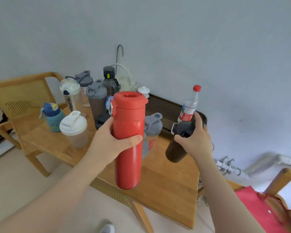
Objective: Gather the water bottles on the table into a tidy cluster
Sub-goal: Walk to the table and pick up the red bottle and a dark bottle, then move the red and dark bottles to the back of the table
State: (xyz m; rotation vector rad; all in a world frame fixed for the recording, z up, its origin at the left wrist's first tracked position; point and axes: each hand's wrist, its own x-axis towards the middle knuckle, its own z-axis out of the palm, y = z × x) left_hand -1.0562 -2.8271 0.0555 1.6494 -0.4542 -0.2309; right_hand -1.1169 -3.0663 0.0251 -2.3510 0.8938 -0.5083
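The left grip (115,142) is wrapping around a red flask (128,140), holding it upright above the wooden worktop (166,187). The right grip (197,140) is clutching a tilted dark bottle (178,142) near the other bottles (91,98) standing behind

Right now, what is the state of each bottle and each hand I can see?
Left hand: grips the red bottle.
Red bottle: upright, lifted, lid closed.
Right hand: holds the black bottle.
Black bottle: tilted, lifted.
Clear plastic bottle: standing, red cap on.
White-lidded shaker: standing on the table, lid closed.
Blue bottle: standing.
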